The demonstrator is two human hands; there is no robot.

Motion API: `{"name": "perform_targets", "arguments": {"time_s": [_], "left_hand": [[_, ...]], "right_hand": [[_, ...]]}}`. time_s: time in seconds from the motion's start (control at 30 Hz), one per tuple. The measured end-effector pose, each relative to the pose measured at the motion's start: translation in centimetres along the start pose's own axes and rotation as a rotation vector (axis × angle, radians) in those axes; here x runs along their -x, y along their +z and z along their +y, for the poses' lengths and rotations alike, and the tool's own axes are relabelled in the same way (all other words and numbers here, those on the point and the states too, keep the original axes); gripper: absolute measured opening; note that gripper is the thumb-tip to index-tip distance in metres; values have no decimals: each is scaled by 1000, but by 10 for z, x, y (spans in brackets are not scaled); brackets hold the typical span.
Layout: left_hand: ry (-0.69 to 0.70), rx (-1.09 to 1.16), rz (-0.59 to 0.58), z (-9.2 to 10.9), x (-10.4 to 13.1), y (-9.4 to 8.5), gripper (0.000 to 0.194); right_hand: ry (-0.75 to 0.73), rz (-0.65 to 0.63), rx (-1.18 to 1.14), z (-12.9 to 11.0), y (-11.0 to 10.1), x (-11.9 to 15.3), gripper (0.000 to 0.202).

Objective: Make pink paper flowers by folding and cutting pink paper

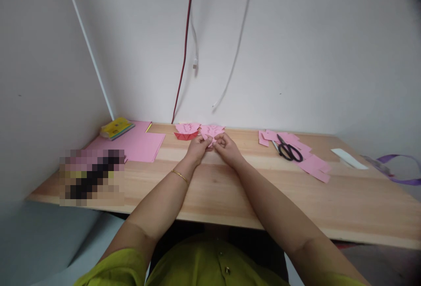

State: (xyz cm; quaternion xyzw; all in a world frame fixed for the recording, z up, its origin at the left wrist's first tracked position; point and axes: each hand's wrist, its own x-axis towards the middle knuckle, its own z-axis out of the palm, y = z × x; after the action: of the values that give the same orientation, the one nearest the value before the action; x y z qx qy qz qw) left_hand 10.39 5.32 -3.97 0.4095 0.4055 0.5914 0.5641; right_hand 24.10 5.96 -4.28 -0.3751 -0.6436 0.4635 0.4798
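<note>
Between my two hands is a small folded piece of pink paper (209, 140), held just above the wooden table. My left hand (198, 149) pinches its left side, with a thin gold bangle on that wrist. The fingers of my right hand (226, 148) close on its right side. Right behind my hands lie more folded pink paper pieces (187, 128), partly hidden by my fingers. A folded red paper piece (186, 136) sits just left of my left fingertips. The exact folds in the held piece are too small to make out.
Black-handled scissors (290, 152) lie on pink paper scraps (314, 167) to the right, near a white strip (349, 159). Pink sheets (144, 146) and a yellow packet (116, 128) are at left, beside a blurred patch. Cables (186, 44) hang down the wall.
</note>
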Motion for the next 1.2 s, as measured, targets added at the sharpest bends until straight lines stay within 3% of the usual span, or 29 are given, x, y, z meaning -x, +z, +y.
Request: {"name": "perform_targets", "arguments": {"time_s": [0.33,0.57,1.03,1.2], "left_hand": [[14,-17,-40,-3,0,1,22],[27,-17,-49,1,3,3,43],[92,-96,-78,-2,-2,1,30],[41,-80,-16,-6,-4,-1,28]], "right_hand": [[55,10,-69,2,-1,-2,32],[21,17,37,-1,-3,0,26],[-24,66,33,2,-3,-2,21],[-30,83,28,3,-4,-3,22]]}}
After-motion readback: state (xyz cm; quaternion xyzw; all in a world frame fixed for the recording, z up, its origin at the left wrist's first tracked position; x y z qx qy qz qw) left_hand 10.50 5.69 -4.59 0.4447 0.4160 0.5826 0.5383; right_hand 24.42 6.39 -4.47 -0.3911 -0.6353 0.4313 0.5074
